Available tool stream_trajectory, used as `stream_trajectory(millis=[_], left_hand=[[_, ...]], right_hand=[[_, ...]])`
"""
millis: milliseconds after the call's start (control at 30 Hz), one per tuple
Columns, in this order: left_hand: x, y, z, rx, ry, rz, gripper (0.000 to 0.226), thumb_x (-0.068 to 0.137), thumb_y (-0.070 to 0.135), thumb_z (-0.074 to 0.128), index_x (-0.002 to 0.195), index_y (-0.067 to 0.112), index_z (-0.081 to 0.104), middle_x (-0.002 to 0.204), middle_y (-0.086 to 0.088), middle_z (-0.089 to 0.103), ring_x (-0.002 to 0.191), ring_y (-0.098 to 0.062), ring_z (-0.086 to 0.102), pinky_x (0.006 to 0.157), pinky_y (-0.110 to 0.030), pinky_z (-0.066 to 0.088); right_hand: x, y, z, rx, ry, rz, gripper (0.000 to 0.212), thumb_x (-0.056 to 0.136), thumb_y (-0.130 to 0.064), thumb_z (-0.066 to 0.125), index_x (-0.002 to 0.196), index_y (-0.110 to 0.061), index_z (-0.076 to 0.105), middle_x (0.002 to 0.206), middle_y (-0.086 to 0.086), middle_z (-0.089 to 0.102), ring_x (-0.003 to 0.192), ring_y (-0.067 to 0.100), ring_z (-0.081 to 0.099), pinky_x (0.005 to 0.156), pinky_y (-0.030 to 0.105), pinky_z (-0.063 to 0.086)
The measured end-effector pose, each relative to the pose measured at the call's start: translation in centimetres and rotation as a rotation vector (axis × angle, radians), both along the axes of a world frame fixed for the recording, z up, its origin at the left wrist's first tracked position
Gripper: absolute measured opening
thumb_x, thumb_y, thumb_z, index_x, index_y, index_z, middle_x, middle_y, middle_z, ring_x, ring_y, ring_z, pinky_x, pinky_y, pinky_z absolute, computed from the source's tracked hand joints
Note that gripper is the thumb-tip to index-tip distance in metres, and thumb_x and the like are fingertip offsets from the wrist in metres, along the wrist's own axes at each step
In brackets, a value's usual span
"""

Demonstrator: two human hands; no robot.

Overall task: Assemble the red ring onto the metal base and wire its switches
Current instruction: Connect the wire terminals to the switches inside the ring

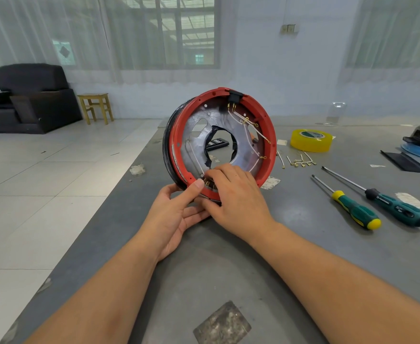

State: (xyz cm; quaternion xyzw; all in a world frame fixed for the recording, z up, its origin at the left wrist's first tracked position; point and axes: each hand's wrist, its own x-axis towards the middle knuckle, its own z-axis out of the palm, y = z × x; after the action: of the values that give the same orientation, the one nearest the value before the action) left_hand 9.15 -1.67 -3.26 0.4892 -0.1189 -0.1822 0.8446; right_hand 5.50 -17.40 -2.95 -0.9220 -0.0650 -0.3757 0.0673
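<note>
One red ring (pixel 271 145) already sits on the metal base (pixel 243 135), the pair propped on edge on the table (pixel 303 256). It looks stiff and fairly heavy, best held by the rim. The left hand (pixel 176 214) grips that rim at the bottom, thumb on the red. The right hand (pixel 233 192) has its fingertips curled at the lower switch; what they pinch is hidden. One black switch (pixel 234 96) tops the ring. Two screwdrivers (pixel 355 209) and one tape roll (pixel 310 140) lie to the right.

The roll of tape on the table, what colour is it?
Yellow; the roll of tape shows clearly in the head view.
</note>
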Motion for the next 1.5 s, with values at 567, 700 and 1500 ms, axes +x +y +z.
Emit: stream_trajectory(millis=[567, 700, 1500], left_hand=[[0.0, 0.1, -0.2, 0.018, -0.006, -0.004, 0.071, 0.075, 0.024, 0.088, 0.131, 0.012, 0.047, 0.110, -0.020, 0.079, 0.091, -0.031, 0.080, 0.075, -0.040, 0.064], [-0.1, 0.1, -0.1, 0.032, -0.002, 0.002, 0.071, 0.074, 0.025, 0.088, 0.131, 0.011, 0.048, 0.109, -0.020, 0.079, 0.091, -0.032, 0.080, 0.075, -0.041, 0.065], [-0.1, -0.8, 0.1, 0.244, 0.027, 0.249, 0.059, 0.096, 0.048, 0.070, 0.132, 0.003, 0.056, 0.110, -0.016, 0.079, 0.089, -0.037, 0.079, 0.063, -0.030, 0.061]], right_hand=[[0.0, 0.1, 0.3, -0.117, -0.079, -0.087, 0.068, 0.081, -0.061, 0.064, 0.133, -0.018, 0.059, 0.127, 0.001, 0.059, 0.109, 0.023, 0.059, 0.091, 0.038, 0.044], [0.0, -0.2, 0.3, -0.121, -0.091, -0.069, 0.064, 0.081, -0.060, 0.063, 0.131, -0.021, 0.059, 0.125, 0.000, 0.058, 0.107, 0.023, 0.059, 0.090, 0.038, 0.044], [-0.9, -5.7, -0.3, -0.270, -0.177, -0.015, 0.068, 0.087, -0.085, 0.042, 0.106, -0.024, 0.067, 0.107, -0.007, 0.063, 0.103, 0.018, 0.060, 0.106, 0.040, 0.030]])
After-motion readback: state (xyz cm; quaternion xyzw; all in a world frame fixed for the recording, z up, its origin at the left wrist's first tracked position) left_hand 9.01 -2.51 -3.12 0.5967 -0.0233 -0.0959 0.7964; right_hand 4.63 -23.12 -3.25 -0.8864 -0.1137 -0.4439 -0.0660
